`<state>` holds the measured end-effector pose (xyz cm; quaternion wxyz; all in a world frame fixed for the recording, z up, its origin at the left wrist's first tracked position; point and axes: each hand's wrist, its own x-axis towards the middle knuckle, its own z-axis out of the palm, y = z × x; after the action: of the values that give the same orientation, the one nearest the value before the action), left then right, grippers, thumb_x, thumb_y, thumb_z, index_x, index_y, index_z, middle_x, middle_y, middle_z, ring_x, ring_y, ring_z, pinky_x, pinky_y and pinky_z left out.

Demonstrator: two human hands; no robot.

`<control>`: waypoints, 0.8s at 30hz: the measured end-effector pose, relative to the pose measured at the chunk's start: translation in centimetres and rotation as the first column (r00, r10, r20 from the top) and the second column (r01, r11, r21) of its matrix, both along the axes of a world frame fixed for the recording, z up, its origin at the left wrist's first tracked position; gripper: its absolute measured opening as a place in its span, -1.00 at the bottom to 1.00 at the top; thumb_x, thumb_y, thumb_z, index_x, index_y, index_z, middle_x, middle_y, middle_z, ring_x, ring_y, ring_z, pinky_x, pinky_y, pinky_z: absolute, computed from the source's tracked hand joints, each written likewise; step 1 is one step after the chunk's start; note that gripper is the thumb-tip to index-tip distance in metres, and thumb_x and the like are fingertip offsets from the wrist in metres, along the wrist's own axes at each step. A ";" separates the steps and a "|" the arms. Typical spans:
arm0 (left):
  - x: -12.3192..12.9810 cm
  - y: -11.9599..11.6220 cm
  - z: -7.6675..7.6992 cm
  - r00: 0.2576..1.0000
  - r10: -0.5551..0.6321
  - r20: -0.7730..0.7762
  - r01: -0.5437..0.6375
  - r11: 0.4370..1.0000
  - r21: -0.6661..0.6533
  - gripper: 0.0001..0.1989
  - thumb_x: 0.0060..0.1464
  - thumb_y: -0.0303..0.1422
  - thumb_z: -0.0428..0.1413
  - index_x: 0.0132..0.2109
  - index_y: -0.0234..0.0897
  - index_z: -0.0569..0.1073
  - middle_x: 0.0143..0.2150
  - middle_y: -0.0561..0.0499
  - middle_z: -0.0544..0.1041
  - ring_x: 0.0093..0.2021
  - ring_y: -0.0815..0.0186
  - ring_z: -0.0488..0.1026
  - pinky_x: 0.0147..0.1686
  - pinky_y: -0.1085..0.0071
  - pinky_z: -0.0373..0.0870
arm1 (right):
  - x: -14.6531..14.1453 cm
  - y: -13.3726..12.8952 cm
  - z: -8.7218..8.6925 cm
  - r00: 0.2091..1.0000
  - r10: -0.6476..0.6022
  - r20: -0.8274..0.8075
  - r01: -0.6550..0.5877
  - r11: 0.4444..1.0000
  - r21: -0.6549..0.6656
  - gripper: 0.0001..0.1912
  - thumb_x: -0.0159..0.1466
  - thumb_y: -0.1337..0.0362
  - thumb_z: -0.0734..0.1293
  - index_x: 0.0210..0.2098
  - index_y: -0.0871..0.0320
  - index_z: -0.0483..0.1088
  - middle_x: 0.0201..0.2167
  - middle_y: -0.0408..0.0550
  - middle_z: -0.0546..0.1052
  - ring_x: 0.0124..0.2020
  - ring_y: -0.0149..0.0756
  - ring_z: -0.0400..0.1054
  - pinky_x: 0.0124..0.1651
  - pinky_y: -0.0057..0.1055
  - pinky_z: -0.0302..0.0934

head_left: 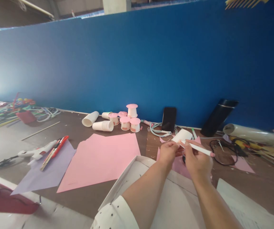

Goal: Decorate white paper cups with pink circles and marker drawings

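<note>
My right hand (198, 162) is closed around a white marker (201, 148) with a pink end, which slants down to the right. The marker's other end meets the fingertips of my left hand (168, 154). That hand is pinched closed; what sits between its fingers is hidden. Right behind the fingertips is a white paper cup (183, 135), and I cannot tell whether a hand grips it. Pink paper scraps and a dark round thing, partly covered, lie under my hands. Below my forearms is a shallow white tray or box lid (132, 171).
Pink paper (103, 156) and lilac paper (53, 171) lie left, with a red cutter (56, 151) and a glue gun (38, 151). Behind stand small pink-topped cups (135, 124) and stacked paper cups (102, 126). A phone (169, 119) and black bottle (219, 117) lean against the blue partition.
</note>
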<state>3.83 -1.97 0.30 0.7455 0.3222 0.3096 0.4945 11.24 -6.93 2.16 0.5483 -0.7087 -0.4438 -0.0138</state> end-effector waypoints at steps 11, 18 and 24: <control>0.0 -0.1 -0.1 1.000 0.003 -0.015 -0.002 1.000 0.026 -0.74 -0.19 -0.25 0.30 -0.50 -0.35 0.45 -0.52 -0.02 0.45 -0.44 0.33 0.44 -0.23 0.31 0.44 | 0.0 0.1 0.0 1.000 -0.012 -0.023 0.012 1.000 -0.007 -0.64 0.15 0.00 0.30 -0.28 0.12 0.56 -0.36 0.05 0.60 -0.32 -0.10 0.47 -0.28 -0.29 0.22; 0.1 0.1 -0.1 1.000 0.024 -0.006 -0.024 1.000 0.019 -0.76 -0.20 -0.25 0.28 -0.49 -0.36 0.47 -0.50 -0.02 0.46 -0.42 0.32 0.45 -0.23 0.31 0.44 | -0.1 0.1 0.1 0.999 -0.008 -0.051 0.007 1.000 -0.025 -0.62 0.15 0.00 0.31 -0.26 0.14 0.56 -0.39 0.06 0.60 -0.35 -0.09 0.46 -0.27 -0.27 0.23; -0.1 -0.3 0.1 0.998 0.009 -0.058 -0.005 0.997 0.080 -0.75 -0.18 -0.25 0.27 -0.52 -0.35 0.43 -0.52 -0.01 0.44 -0.44 0.34 0.42 -0.21 0.26 0.45 | -0.3 0.0 0.3 1.000 -0.015 -0.018 0.014 0.999 -0.030 -0.61 0.14 -0.01 0.27 -0.29 0.14 0.57 -0.35 0.09 0.60 -0.27 -0.06 0.46 -0.27 -0.30 0.23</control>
<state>3.70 -2.28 0.39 0.7211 0.3647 0.3124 0.4994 10.98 -6.92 2.46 0.5414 -0.7201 -0.4340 -0.0048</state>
